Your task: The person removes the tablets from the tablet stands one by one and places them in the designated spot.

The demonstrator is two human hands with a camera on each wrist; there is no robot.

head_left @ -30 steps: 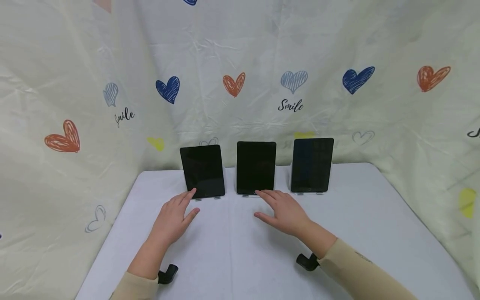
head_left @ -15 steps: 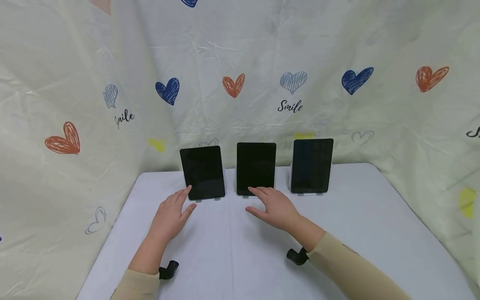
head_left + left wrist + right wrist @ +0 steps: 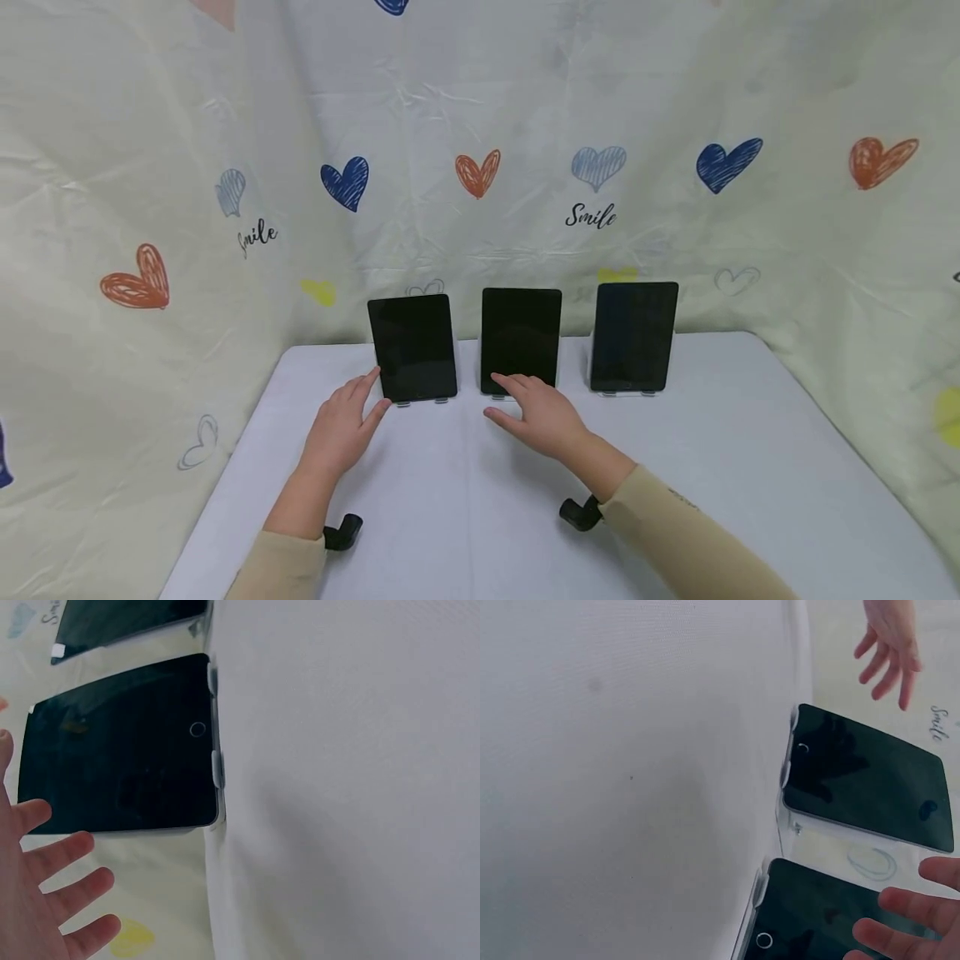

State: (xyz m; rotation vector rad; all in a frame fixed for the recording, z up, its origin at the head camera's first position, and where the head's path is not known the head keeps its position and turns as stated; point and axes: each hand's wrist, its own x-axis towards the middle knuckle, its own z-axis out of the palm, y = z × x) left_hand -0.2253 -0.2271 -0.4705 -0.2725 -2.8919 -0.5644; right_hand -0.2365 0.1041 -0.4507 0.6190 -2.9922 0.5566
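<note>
Three black tablets stand propped on clear stands along the back of the table: a left tablet [image 3: 415,346], a middle tablet [image 3: 521,333] and a right tablet [image 3: 633,336]. My left hand [image 3: 339,427], fingers spread and holding nothing, hovers in front of the left tablet, its fingertips overlapping that tablet's lower left edge. In front of the middle tablet is my right hand [image 3: 543,421], also with straight, parted fingers and nothing in them. The left wrist view shows the left tablet [image 3: 124,750] with its home button, dark screen and stand lips close up.
A white cloth covers the table [image 3: 465,517]. Behind it hangs a pale curtain [image 3: 525,100] printed with hearts and "Smile". Black wrist devices stick out by each sleeve, one at the left wrist [image 3: 343,532] and one at the right wrist [image 3: 581,513].
My right hand has moved left and slightly forward, toward the space between the left and middle tablets. The left hand has shifted only slightly. The head view has turned a little to the left.
</note>
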